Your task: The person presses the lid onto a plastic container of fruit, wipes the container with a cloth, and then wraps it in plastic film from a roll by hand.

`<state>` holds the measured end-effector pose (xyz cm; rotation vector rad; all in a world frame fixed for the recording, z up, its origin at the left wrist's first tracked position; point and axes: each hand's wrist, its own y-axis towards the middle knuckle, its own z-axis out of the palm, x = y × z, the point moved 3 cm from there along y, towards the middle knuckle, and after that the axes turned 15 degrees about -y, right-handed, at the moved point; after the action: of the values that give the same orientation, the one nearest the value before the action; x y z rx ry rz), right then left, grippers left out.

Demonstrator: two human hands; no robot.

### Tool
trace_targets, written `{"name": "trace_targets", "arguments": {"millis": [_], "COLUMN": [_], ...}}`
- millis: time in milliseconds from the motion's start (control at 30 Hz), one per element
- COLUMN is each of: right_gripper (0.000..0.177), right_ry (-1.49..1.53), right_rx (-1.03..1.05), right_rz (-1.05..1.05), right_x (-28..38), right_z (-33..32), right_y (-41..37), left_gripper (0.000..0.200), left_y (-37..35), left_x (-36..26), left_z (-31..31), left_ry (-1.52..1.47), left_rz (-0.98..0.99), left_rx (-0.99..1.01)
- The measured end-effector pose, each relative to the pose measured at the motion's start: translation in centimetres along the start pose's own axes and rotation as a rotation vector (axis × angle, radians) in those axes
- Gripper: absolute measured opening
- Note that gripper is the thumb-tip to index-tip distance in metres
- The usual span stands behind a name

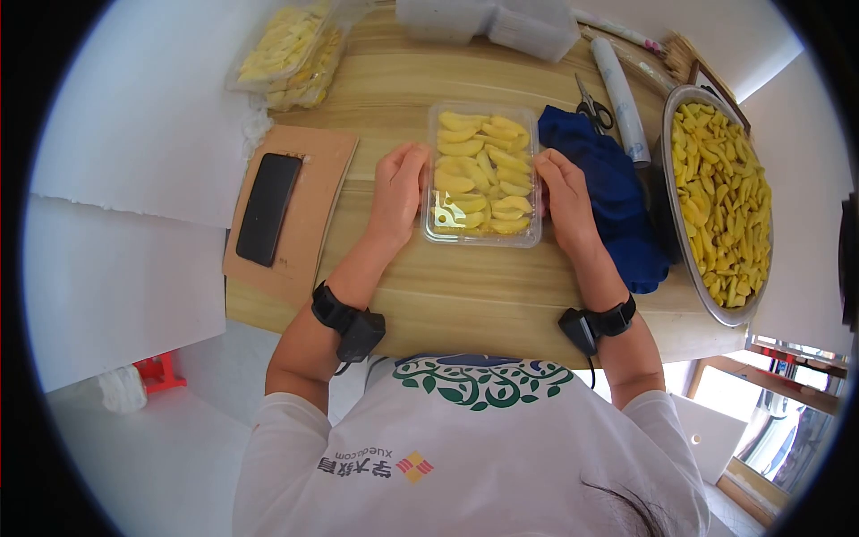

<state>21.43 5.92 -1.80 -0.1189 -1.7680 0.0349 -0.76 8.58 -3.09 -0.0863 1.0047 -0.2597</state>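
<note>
The clear rectangular plastic tray (481, 240) looks glossy and smooth, while the pale wooden tabletop (465, 295) is matt with visible grain. The dark-blue cloth (617, 192) looks soft and matt, the round metal basin (707, 309) dully shiny, and the brown cardboard sheet (309, 188) matt.

White shirt (465, 456): "xueda.com" upside-down, Chinese chars + logo beside, chars too small.

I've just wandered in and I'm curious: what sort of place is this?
Likely a small food-packing bench, perhaps at home: a clear tray of yellow fruit slices, a big metal bowl heaped with more, and a filled bag on the table.
</note>
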Motion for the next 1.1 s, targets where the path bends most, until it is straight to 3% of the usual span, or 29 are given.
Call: {"name": "trace_targets", "arguments": {"millis": [200, 267, 500, 733, 867, 967, 1033, 1100], "right_gripper": [0.029, 0.031, 0.033, 0.033, 0.033, 0.033, 0.034, 0.034], "right_ry": [0.053, 0.057, 0.000, -0.249, -0.248, -0.255, -0.047, -0.020], "right_rx": [-0.014, -0.049, -0.147, -0.242, -0.245, -0.245, -0.146, -0.143], "right_rz": [0.153, 0.167, -0.034, -0.174, -0.175, -0.171, -0.011, -0.005], "right_x": [0.8, 1.0, -1.1, -0.3, -0.3, -0.3, -0.5, -0.7], "right_z": [0.0, 0.3, 0.8, 0.8, 0.9, 0.7, 0.6, 0.5], "right_y": [0.1, 0.6, 2.2, 1.8, 1.7, 1.7, 1.6, 1.8], "left_gripper": [0.030, 0.025, 0.027, 0.028, 0.033, 0.033, 0.029, 0.025], "left_y": [0.3, 0.9, 0.6, 0.7, 0.8, 0.5, 0.2, 0.2], "left_x": [-0.3, 0.5, 0.5, 1.0, 1.4, 1.3, 0.5, 0.2], "left_z": [1.2, -0.1, -0.2, -0.1, 0.4, 0.5, 0.3, 0.3], "left_ry": [-0.011, 0.020, 0.097, 0.160, 0.146, 0.077, 0.102, 0.126], "left_rz": [0.125, 0.098, 0.064, 0.151, 0.246, 0.154, 0.120, 0.086], "left_rx": [-0.111, -0.008, 0.028, 0.031, -0.008, -0.036, -0.026, -0.015]}}
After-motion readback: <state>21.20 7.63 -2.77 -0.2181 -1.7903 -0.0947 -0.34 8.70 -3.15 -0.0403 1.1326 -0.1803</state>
